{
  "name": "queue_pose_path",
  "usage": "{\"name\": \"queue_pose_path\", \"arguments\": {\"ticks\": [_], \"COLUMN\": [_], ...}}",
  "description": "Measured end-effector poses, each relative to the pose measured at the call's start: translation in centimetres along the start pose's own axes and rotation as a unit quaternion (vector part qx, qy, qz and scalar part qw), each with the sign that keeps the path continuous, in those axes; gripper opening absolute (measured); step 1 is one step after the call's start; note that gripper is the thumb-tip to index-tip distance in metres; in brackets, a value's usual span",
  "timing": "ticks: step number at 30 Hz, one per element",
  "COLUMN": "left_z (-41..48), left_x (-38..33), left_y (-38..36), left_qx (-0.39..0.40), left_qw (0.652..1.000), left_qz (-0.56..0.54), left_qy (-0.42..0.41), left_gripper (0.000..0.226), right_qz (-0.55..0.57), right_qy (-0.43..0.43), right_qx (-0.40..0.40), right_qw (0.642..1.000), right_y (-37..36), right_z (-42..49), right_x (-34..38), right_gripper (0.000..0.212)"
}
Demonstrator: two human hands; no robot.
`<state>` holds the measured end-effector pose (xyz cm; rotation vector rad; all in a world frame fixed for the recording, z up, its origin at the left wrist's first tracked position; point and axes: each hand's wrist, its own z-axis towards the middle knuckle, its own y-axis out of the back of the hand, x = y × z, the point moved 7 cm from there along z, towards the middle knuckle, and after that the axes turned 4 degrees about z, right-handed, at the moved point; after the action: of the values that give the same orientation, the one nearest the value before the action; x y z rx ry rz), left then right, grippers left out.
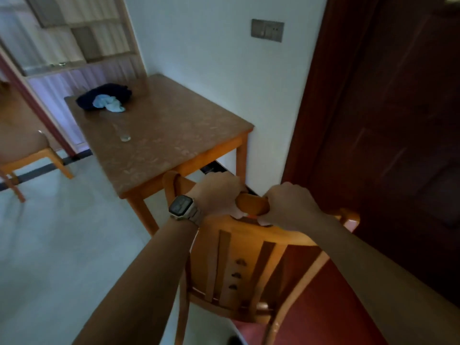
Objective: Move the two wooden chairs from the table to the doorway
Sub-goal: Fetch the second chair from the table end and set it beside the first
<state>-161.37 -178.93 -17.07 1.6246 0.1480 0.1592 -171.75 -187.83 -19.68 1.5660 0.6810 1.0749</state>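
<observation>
A wooden chair (239,267) with a slatted back stands right in front of me, near the table's front corner. My left hand (215,195), with a watch on its wrist, and my right hand (288,207) both grip the chair's top rail, close together. Its seat is mostly hidden below the backrest. A second wooden chair (29,155) stands at the far left, cut off by the frame edge. The dark wooden door (388,120) and its frame fill the right side.
The brown-topped table (174,135) stands against the white wall and carries a dark cloth with a pale blue one (107,99) and a glass (124,136). A light switch (267,30) is on the wall. Pale tiled floor (62,245) spreads to the left.
</observation>
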Motion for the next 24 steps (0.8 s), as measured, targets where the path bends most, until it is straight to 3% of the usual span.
{"name": "queue_pose_path", "arguments": {"ticks": [7, 10, 24], "left_z": [-5.4, -7.5, -17.9], "left_x": [-1.0, -0.1, 11.9], "left_y": [0.6, 0.2, -4.7], "left_qx": [-0.017, -0.017, 0.008], "left_qw": [0.998, 0.996, 0.981], "left_qz": [-0.045, -0.077, -0.116], "left_qy": [-0.033, -0.052, -0.158], "left_gripper": [0.018, 0.031, 0.046], "right_qz": [-0.032, -0.038, -0.063], "right_qy": [-0.023, -0.041, -0.191], "right_qx": [0.007, 0.001, 0.023], "right_qw": [0.999, 0.998, 0.979], "right_y": [0.3, -0.3, -8.4], "right_z": [-4.9, -6.2, -5.5], "right_x": [4.5, 6.9, 22.8], "right_gripper": [0.027, 0.027, 0.027]}}
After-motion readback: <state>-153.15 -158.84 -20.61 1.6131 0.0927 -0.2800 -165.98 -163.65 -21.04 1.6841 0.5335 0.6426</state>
